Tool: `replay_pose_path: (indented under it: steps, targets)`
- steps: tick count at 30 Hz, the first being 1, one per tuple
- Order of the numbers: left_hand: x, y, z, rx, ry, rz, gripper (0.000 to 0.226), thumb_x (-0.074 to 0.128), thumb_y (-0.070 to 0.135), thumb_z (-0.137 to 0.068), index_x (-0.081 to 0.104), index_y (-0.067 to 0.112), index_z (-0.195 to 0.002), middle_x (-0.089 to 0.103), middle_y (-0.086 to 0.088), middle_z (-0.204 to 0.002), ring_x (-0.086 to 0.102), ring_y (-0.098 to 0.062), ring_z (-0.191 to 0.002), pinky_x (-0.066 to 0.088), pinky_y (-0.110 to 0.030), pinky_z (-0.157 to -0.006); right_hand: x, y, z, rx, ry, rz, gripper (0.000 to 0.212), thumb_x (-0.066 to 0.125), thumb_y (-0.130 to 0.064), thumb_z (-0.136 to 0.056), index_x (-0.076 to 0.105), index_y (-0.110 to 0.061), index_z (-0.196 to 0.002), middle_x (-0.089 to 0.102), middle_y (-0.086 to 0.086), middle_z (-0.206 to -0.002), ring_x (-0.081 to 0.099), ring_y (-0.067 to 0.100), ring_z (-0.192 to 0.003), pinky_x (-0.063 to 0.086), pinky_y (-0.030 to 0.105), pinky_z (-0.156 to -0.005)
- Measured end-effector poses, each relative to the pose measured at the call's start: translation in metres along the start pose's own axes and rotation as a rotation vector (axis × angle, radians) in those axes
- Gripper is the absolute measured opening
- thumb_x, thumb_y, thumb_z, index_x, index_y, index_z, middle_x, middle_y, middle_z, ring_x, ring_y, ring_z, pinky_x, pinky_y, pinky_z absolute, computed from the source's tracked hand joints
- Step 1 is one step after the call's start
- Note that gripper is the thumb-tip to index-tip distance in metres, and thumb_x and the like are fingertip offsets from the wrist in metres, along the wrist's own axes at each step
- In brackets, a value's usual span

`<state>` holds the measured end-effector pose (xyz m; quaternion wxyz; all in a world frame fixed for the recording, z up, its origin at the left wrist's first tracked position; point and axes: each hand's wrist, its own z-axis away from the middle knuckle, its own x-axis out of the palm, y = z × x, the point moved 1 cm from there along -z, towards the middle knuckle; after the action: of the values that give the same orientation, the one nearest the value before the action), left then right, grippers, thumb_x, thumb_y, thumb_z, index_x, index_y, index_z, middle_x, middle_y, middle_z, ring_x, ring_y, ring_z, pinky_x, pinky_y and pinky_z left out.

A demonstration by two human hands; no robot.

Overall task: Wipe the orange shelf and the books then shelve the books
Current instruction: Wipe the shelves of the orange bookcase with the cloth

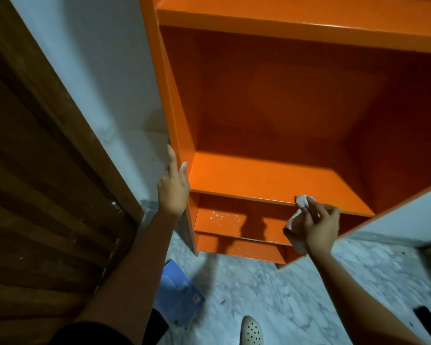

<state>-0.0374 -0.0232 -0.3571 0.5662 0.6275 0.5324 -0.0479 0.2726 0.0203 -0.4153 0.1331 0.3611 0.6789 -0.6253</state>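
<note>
The orange shelf unit [271,175] fills the upper right of the head view, and its compartments hold nothing. My left hand [173,189] grips the unit's left side panel, thumb on the front edge and fingers behind it. My right hand [319,225] is shut on a crumpled white and pink cloth [302,200] that touches the front edge of the middle board. A blue book [178,292] lies on the floor below, partly hidden by my left forearm. The lower board [224,220] shows pale specks.
A dark wooden door [35,195] stands at the left, with a white wall strip between it and the shelf. The floor [296,295] is grey marble. My light perforated shoe [251,331] shows at the bottom. A white surface [396,215] juts in at the right.
</note>
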Motion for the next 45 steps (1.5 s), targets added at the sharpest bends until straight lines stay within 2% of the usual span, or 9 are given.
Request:
replay_pose_path:
  steps: [10,20,24,26,30,34,38,41,45]
  targets:
    - [0.005,-0.009,-0.002,0.037,0.031,0.013,0.059,0.040,0.025,-0.100,0.011,0.007,-0.149,0.064,-0.028,-0.101,0.060,-0.049,-0.087,0.047,-0.047,-0.073,0.073,-0.057,0.048,0.050,0.028,-0.367,0.024,0.066,-0.001,-0.084,0.068,-0.002,-0.108,0.041,0.007,-0.094,0.044,0.009,-0.072,0.040,0.015,-0.071]
    - [0.008,-0.010,-0.005,0.096,0.119,0.069,0.057,0.040,0.027,-0.096,0.027,-0.004,-0.142,0.044,-0.007,-0.049,0.045,-0.022,-0.040,0.031,-0.020,-0.042,0.124,-0.092,0.073,-0.097,-0.174,-0.480,0.023,0.067,0.000,-0.082,0.070,-0.005,-0.105,0.042,0.006,-0.084,0.048,-0.009,-0.073,0.040,0.005,-0.072]
    - [0.013,-0.013,-0.005,0.000,0.093,0.103,0.057,0.042,0.024,-0.098,0.019,0.012,-0.148,0.064,-0.021,-0.077,0.060,-0.034,-0.066,0.041,-0.032,-0.057,0.148,-0.098,0.079,-0.284,-0.535,-0.476,0.017,0.062,-0.011,-0.087,0.070,-0.021,-0.098,0.045,0.001,-0.087,0.047,0.009,-0.076,0.045,0.033,-0.074]
    - [0.017,-0.018,0.000,0.025,0.087,0.168,0.057,0.042,0.023,-0.098,0.019,0.013,-0.149,0.065,-0.025,-0.099,0.062,-0.034,-0.081,0.047,-0.034,-0.068,0.156,-0.090,0.080,-0.357,-0.682,-0.379,0.017,0.056,-0.013,-0.089,0.067,-0.019,-0.102,0.045,-0.005,-0.089,0.046,0.008,-0.077,0.044,0.028,-0.073]
    - [0.042,-0.046,0.024,0.025,0.059,0.256,0.064,0.045,0.017,-0.098,0.006,0.019,-0.149,0.056,-0.027,-0.125,0.051,-0.029,-0.094,0.054,-0.045,-0.077,0.173,-0.038,0.076,-0.575,-0.600,-0.251,0.025,0.053,-0.004,-0.089,0.068,-0.007,-0.109,0.043,0.000,-0.092,0.051,0.013,-0.080,0.035,0.016,-0.071]
    - [0.090,-0.097,0.059,0.054,0.074,0.261,0.065,0.044,0.027,-0.095,0.002,0.033,-0.144,0.055,-0.018,-0.131,0.063,-0.004,-0.084,0.052,-0.025,-0.073,0.199,0.038,0.052,-0.394,-0.521,-0.157,0.027,0.055,-0.003,-0.089,0.067,-0.010,-0.112,0.047,0.007,-0.100,0.055,0.026,-0.090,0.041,0.027,-0.079]
    - [0.142,-0.159,0.085,0.179,0.081,0.163,0.063,0.046,0.029,-0.095,0.006,0.039,-0.143,0.050,-0.019,-0.137,0.067,-0.026,-0.097,0.051,-0.011,-0.075,0.210,0.110,0.013,-0.259,-0.363,0.013,0.026,0.054,-0.013,-0.092,0.064,-0.012,-0.116,0.049,0.019,-0.105,0.055,0.036,-0.094,0.042,0.035,-0.080]
    - [0.178,-0.185,0.096,0.131,0.073,0.175,0.063,0.036,0.040,-0.097,-0.011,0.057,-0.137,0.058,-0.032,-0.118,0.064,-0.041,-0.091,0.054,-0.043,-0.074,0.226,0.158,-0.019,-0.178,-0.234,0.237,0.028,0.054,-0.017,-0.089,0.065,-0.003,-0.111,0.055,0.030,-0.106,0.053,0.044,-0.100,0.045,0.044,-0.085]
    - [0.217,-0.207,0.098,0.201,0.183,0.193,0.056,0.027,0.045,-0.097,-0.010,0.052,-0.139,0.048,0.001,-0.063,0.049,-0.014,-0.049,0.043,-0.032,-0.046,0.261,0.184,-0.027,-0.212,-0.145,0.477,0.035,0.050,-0.024,-0.087,0.066,0.002,-0.104,0.058,0.034,-0.106,0.051,0.047,-0.100,0.041,0.044,-0.083]
